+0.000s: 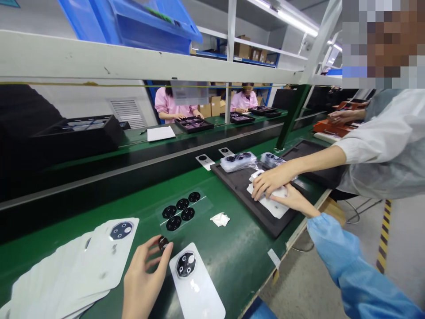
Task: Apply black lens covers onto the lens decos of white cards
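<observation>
Just inside the left hand [144, 277], a round black lens piece [163, 243] pinched between thumb and fingertips

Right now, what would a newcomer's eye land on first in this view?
At the lower left, the left hand pinches a black round part beside a white card with a black camera ring. At right, a co-worker's hand and the right hand meet on white cards on a black foam tray. Beyond, a person in pink works at a black tray.

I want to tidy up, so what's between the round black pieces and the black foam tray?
A crumpled white tissue lies there on the green bench mat, seen in the head view.
</observation>
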Available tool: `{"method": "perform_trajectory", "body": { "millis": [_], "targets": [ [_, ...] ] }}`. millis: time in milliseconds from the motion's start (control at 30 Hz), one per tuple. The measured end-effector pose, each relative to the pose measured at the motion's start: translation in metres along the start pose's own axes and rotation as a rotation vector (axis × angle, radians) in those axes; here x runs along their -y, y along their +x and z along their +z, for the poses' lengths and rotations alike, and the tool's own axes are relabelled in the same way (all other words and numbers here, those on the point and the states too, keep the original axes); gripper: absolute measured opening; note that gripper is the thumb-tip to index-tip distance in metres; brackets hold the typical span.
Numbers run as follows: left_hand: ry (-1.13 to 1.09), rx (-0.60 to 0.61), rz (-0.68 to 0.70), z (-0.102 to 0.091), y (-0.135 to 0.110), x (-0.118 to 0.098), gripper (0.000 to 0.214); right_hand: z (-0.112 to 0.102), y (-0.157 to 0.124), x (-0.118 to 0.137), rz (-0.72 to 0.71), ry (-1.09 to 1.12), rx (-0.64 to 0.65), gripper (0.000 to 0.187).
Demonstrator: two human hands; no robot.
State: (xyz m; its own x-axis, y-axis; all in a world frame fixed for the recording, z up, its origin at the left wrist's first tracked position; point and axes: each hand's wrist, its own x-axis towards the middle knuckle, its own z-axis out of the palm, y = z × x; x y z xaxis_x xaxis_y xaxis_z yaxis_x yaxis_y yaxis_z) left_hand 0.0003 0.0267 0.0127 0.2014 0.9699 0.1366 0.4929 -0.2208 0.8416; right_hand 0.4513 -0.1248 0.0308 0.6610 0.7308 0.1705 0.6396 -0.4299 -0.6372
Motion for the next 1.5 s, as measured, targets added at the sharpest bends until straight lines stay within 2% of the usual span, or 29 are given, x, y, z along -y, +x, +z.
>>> {"method": "perform_trajectory", "body": {
  "millis": [67,133,267,367,433,467,500,533,667,733,833,900,1000,1100,1200,1367,1500],
  "targets": [
    [0.005,0.008,0.013,0.001,0.0,0.001,0.05,0.008,-0.01,-0.006,0.047,-0.1,-0.016,0.077],
    [0.005,0.015,0.022,0.003,0.0,0.002,0.05,0.011,-0.019,-0.011,0.074,-0.187,-0.062,0.076],
    [0.005,0.003,0.024,0.004,0.0,0.001,0.05,-0.006,-0.044,-0.009,0.028,-0.265,-0.259,0.071],
    [0.004,-0.013,0.037,0.004,0.001,0.001,0.048,-0.023,-0.075,0.013,-0.039,-0.273,-0.522,0.061],
    [-0.008,-0.015,0.048,0.004,0.001,0.002,0.047,-0.022,-0.098,0.034,-0.16,-0.227,-0.719,0.046],
    [-0.016,-0.012,0.055,0.005,0.001,0.002,0.046,-0.017,-0.109,0.046,-0.246,-0.174,-0.764,0.037],
    [-0.024,-0.012,0.064,0.005,0.001,0.002,0.045,-0.008,-0.119,0.058,-0.323,-0.099,-0.748,0.03],
    [-0.042,-0.011,0.078,0.005,0.001,0.002,0.044,0.004,-0.127,0.07,-0.391,-0.014,-0.672,0.025],
    [-0.153,-0.024,0.114,0.002,0.002,0.0,0.041,0.062,-0.143,0.114,-0.533,0.227,-0.187,0.019],
    [-0.181,-0.032,0.096,-0.002,0.004,0.002,0.04,0.088,-0.143,0.132,-0.596,0.289,0.001,0.019],
    [-0.197,-0.04,0.07,-0.009,0.001,0.006,0.039,0.116,-0.136,0.154,-0.69,0.352,0.26,0.019],
    [-0.194,-0.023,0.084,-0.01,-0.004,0.006,0.037,0.129,-0.127,0.165,-0.751,0.328,0.452,0.029],
    [-0.137,0.044,0.191,-0.007,-0.015,0.003,0.035,0.144,-0.113,0.177,-0.832,0.225,0.689,0.056],
    [-0.024,0.105,0.317,0.0,-0.023,0.004,0.043,0.156,-0.101,0.18,-0.872,0.201,0.762,0.077],
    [0.06,0.129,0.354,0.004,-0.026,0.008,0.052,0.164,-0.096,0.177,-0.883,0.215,0.797,0.091],
    [0.116,0.143,0.38,0.005,-0.027,0.01,0.055,0.167,-0.097,0.171,-0.968,0.109,0.833,0.098],
    [0.145,0.227,0.388,0.003,-0.026,0.006,0.051,0.167,-0.097,0.171,-1.025,0.035,0.809,0.098]
  ]
}}
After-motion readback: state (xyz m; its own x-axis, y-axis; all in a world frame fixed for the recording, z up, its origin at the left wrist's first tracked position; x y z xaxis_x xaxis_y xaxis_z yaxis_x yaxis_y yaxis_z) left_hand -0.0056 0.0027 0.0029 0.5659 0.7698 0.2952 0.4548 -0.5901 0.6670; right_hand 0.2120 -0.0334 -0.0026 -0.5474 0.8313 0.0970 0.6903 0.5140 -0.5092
